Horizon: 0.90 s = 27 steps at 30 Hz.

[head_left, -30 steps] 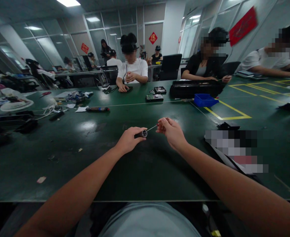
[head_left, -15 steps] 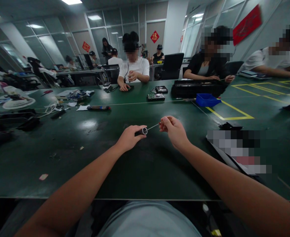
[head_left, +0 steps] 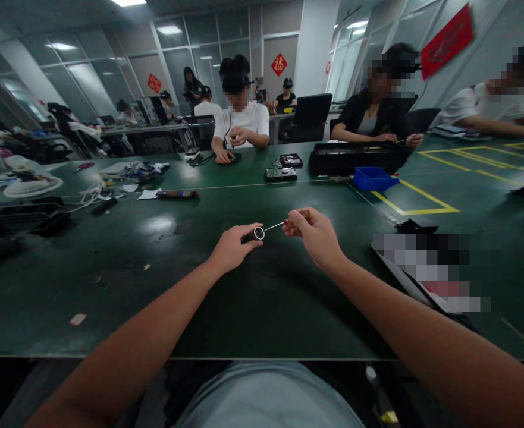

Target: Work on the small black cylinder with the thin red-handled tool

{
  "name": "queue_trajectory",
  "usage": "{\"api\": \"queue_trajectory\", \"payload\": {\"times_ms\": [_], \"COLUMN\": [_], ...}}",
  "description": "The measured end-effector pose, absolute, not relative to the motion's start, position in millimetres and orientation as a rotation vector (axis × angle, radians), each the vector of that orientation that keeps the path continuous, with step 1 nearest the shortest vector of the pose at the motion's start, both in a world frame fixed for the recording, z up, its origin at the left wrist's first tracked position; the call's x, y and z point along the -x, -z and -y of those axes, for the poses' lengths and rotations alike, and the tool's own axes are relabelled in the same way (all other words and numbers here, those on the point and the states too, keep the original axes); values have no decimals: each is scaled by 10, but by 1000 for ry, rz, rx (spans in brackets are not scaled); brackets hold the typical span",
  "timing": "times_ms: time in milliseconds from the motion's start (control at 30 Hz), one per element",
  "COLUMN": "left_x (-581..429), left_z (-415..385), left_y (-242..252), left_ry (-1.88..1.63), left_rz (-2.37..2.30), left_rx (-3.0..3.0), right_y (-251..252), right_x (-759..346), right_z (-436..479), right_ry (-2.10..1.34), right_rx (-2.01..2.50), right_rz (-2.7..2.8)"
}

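Note:
My left hand (head_left: 231, 249) is closed around a short black cylinder (head_left: 253, 235) with a pale ring at its end, which faces right. A screwdriver (head_left: 274, 226) with a thin metal shaft and a reddish handle end is gripped in my right hand (head_left: 311, 233). Its shaft points left, and the tip reaches the cylinder's ringed end. Whether the tip sits inside the end or only touches it, I cannot make out. My right fingers hide most of the handle. Both hands are above the green table (head_left: 244, 315).
Ahead lie two hard drives (head_left: 281, 173), a blue tray (head_left: 375, 178) and a long black housing (head_left: 357, 159). A dark tool with a red tip (head_left: 178, 194) is to the left. At right are papers (head_left: 416, 273). Co-workers sit across the table.
Both hands have shifted very slightly to the left and up in the picture, still holding the cylinder and screwdriver. The reddish handle end shows more clearly now.

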State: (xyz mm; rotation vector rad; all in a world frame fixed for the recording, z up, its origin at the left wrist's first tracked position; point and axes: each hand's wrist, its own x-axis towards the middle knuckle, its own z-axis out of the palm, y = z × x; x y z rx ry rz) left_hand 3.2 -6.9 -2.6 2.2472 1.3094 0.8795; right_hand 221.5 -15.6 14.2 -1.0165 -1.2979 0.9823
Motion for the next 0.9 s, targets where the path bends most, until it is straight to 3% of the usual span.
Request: {"api": "queue_trajectory", "payload": {"times_ms": [167,433,667,900], "left_x": [-43,-35,-26,-39], "left_z": [80,68,60,61], "left_y": [27,50,59,55], "left_ry": [-850,-861,-871,-865], "left_rz": [-1286,-1284,-1284,-1267], "left_rx": [-2262,-2258,-2259,-2254], "right_y": [-108,-277,-239,-241], "right_x": [-2206,-2264,-2257,-2238], "right_z": [112,249,265,280], "right_ry": [-1090,-597,-576,-540], "right_rx": [1112,1299,1116,1207], "right_rz": [1176,1575,1742,1728]}}
